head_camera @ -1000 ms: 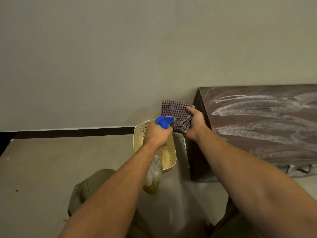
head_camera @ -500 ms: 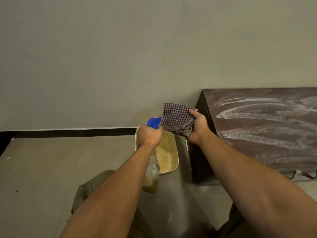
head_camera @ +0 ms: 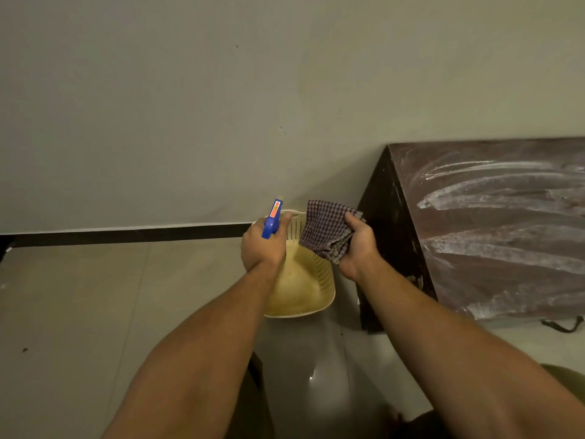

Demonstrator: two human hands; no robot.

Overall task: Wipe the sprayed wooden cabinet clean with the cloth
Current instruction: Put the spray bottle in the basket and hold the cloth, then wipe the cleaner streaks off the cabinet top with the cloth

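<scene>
The left hand is closed tight around a spray bottle; only its blue trigger head shows, sticking up above the knuckles. The hand hangs over the near left side of a cream basket that sits on the floor.

Just to the right, the right hand holds the checked cloth. The thumb lies on top of the cloth near its right edge, and the other fingers curl under it, so the cloth is pinched between them. Most of the cloth sticks out to the left of the fingers, bunched and folded, over the far right rim of the basket. It is not touching the cabinet; it is in the air beside the cabinet's left end.

Half a second ago the spray head leaned toward the cloth and was close to it. Now the head stands more upright and there is a gap between it and the cloth. The cloth has stayed in the same grip.

On the right is the dark wooden cabinet. Its top is covered in white, foamy streaks that sweep across it. The cabinet's back edge is against a plain grey wall. The floor is pale shiny tile, with a dark strip where it meets the wall.
</scene>
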